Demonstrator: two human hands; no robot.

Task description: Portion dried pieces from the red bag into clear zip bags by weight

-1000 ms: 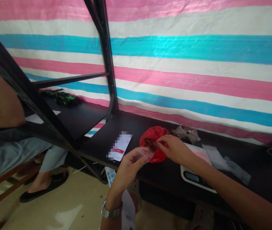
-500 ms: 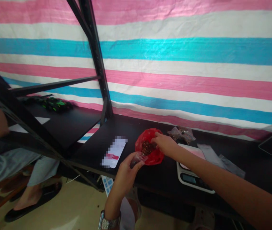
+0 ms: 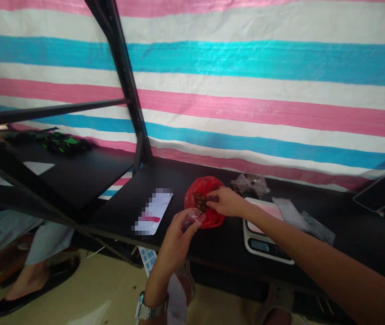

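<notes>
A red plastic bag [image 3: 215, 220] stands open on the black table, with small brown pieces [image 3: 199, 201] heaped inside; their kind is too small to tell. My left hand [image 3: 182, 230] is at the bag's near left rim, thumb and fingers closed on a small clear plastic bag [image 3: 192, 218]. Over the bag's right side, my right hand [image 3: 225, 202] has its fingertips pinched together just above the brown pieces. What lies between those fingertips is not clear. Below my right forearm sits a white digital kitchen scale [image 3: 251, 247] with a lit display.
Filled small clear bags [image 3: 251, 184] lie behind the scale, and flat clear bags [image 3: 292, 213] to its right. A white printed card [image 3: 155, 212] is on the left, a dark-screened device [image 3: 378, 193] far right. Beyond the black metal frame [image 3: 124, 72] sits another person.
The view has shifted a little, so the table things sit further left. My right fingers have moved lower over the red bag, nearer the small clear bag. My left hand keeps its hold.
</notes>
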